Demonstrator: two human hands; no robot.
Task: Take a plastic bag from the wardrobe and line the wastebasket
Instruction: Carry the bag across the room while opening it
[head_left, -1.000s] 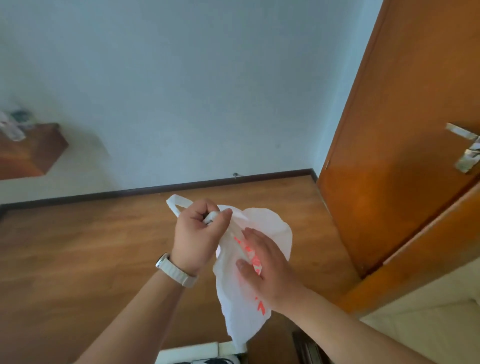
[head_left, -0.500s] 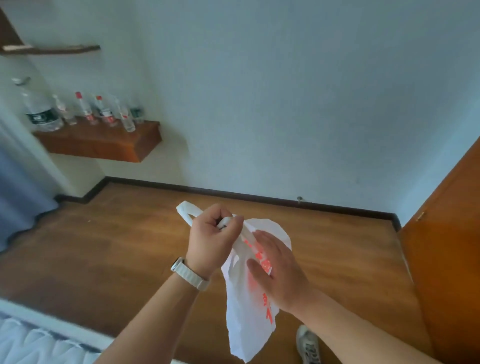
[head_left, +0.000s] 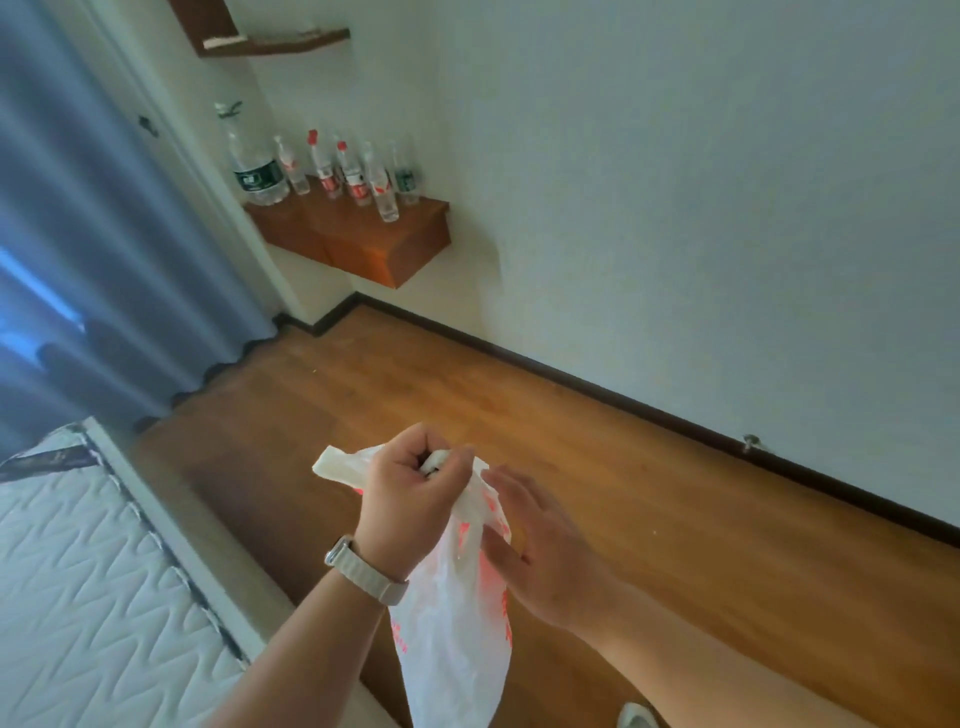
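**Bag bunched in the left fist**

The left hand (head_left: 410, 499) is curled tight round the gathered handles of the thin white plastic bag with red print (head_left: 452, 639). 1 handle loop pokes out left of its knuckles, and the rest hangs below its fingers. The right hand (head_left: 545, 551) lies against the bag's side, its fingers nearly straight. A pale woven watch strap (head_left: 366, 571) circles the left wrist. Brown wooden floor (head_left: 623, 441) lies beyond the fingertips.

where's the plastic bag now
In the head view the plastic bag hangs low at centre over the wooden floor, its top gripped by the left hand, the right hand touching its side, the mattress to its left.
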